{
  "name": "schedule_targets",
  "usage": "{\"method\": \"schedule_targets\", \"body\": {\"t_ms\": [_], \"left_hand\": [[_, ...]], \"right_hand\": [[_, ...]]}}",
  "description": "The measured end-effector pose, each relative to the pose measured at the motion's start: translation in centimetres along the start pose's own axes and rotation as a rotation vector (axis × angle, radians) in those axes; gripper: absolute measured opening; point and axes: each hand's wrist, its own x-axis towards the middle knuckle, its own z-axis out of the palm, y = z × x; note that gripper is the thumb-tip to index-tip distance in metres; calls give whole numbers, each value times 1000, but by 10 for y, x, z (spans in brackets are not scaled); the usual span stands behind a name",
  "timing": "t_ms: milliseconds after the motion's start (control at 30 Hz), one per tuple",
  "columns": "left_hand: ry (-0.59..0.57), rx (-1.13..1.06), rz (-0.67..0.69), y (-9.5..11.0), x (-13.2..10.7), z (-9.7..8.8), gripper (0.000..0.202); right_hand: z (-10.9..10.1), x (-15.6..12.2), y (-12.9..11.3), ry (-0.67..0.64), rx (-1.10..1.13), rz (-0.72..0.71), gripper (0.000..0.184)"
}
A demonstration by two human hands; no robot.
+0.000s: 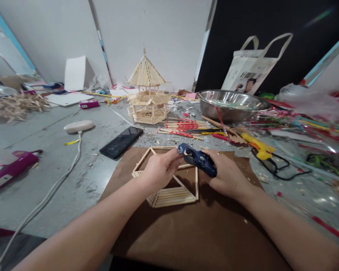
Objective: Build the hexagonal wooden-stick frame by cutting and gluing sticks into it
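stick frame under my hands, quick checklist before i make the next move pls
1. Blue hand tool gripped: ok, held in the right hand above the frame.
2. Left hand clear of the tool: not ok, its fingertips are right at the tool's tip.
3. Piece in the left fingertips: cannot tell, the fingers hide it.
4. Stick frame slatted all over: not ok, the near side has slats but other sections are open.
5. Phone apart from the frame: ok, it lies to the left.
6. Red-marked sticks apart from the frame: ok, they lie beyond it.
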Motion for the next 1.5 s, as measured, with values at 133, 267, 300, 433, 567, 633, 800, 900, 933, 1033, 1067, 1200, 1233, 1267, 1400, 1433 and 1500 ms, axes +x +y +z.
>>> {"method": "schedule_targets", "body": {"t_ms": [133, 267, 300, 433, 567, 633, 800, 900, 933, 1033, 1067, 1200, 1233, 1267, 1400, 1433, 1500], "left_hand": [[5, -5, 6, 0, 0, 0, 20], [6, 7, 0, 0, 0, 0, 20], [7, 11, -5, 1, 0, 0, 20], [2, 17, -16, 2, 0, -1, 19], [0, 16, -20, 2, 0, -2, 19], [-3, 14, -24, 2, 0, -1, 19], [-10, 12, -48, 2, 0, 1, 19], [-3, -13, -64, 2, 1, 1, 19], [-2, -29, -73, 2, 1, 0, 19], [-29, -74, -95, 1, 3, -1, 21], [-52, -83, -99, 1, 4, -2, 23], [-116, -83, -108, -1, 6, -2, 27], [-119, -77, -111, -1, 6, -2, 27], [-117, -71, -115, -1, 7, -3, 27], [-92, -91, -111, 1, 7, -5, 23], [-85, -106, -103, 1, 7, -5, 21], [-75, -131, -92, 1, 7, -5, 19]], "right_hand": [[-1, 0, -1, -17, -2, 6, 47], [-3, 1, -2, -30, -17, 11, 45], [-4, 1, -3, -33, -20, 13, 44], [-6, 2, -5, -53, -16, 29, 38], [-8, 3, -7, -74, -23, 53, 32], [-8, 4, -7, -78, -35, 67, 29], [-7, 4, -8, -91, -93, 102, 24], [-6, 5, -9, -94, -144, 132, 18], [-5, 6, -8, -93, -169, 145, 16], [-5, 8, -2, -71, -246, 203, 17], [-5, 9, 1, -57, -261, 231, 19], [-4, 10, 13, -17, -250, 258, 31], [-4, 10, 15, -10, -241, 227, 36], [-4, 10, 16, -6, -234, 187, 41], [-3, 9, 11, -35, -223, 57, 47], [-2, 8, 10, -41, -219, 43, 46], [-2, 8, 8, -40, -212, 29, 44]]}}
